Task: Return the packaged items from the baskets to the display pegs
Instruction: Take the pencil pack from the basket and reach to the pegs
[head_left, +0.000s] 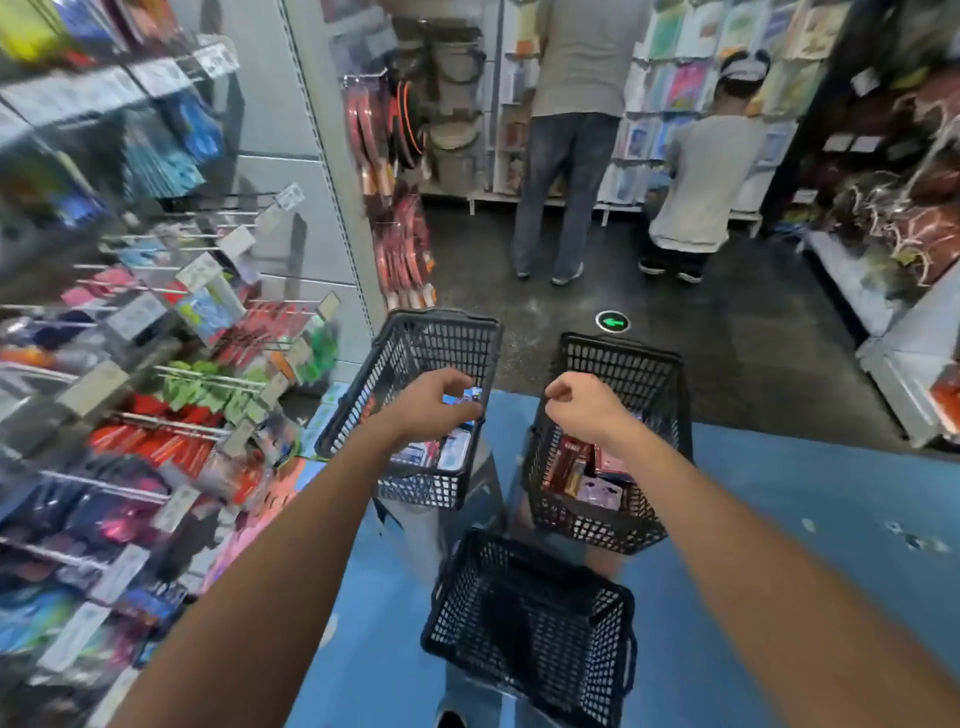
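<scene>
Three black mesh baskets stand in the aisle. The left basket (337, 415) holds blue and white packaged items (434, 453). My left hand (431, 408) hovers over it, thumb and curled fingers pinching a small blue package (464, 399). The right basket (631, 364) holds red and pink packs (582, 475). My right hand (576, 408) is a closed fist above its near left corner, nothing visible in it. The nearest basket (524, 623) looks empty. Display pegs (208, 376) with hanging packs fill the rack on my left, blurred.
Two people (571, 130) stand and crouch at the card shelves ahead. Racket packs (400, 249) hang on the rack's end panel. Shelves (883, 260) line the right side. A green arrow (613, 322) marks the dark floor beyond the blue mat (779, 493).
</scene>
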